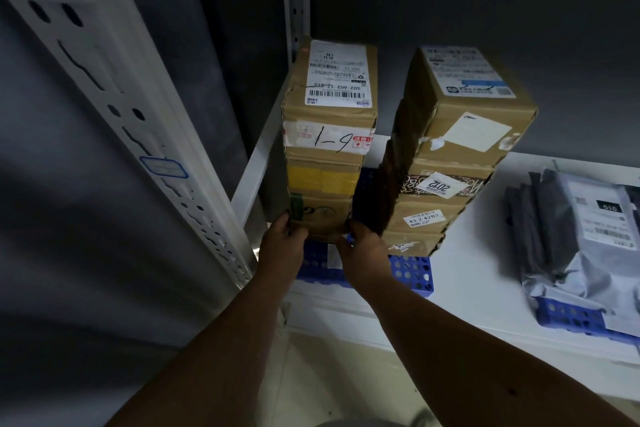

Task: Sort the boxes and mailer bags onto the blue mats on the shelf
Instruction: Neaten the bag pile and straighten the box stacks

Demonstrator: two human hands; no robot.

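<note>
The bottom box (pixel 320 218) of the left stack is gripped by the left hand (pixel 281 242) and right hand (pixel 363 248), above the blue mat (pixel 410 272) at the shelf's (pixel 485 274) front left corner.

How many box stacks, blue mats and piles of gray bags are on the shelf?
Box stacks: 2, left stack and right stack
Blue mats: 2, one under the boxes, one under the bags
Gray bag piles: 1
Total: 5
</note>
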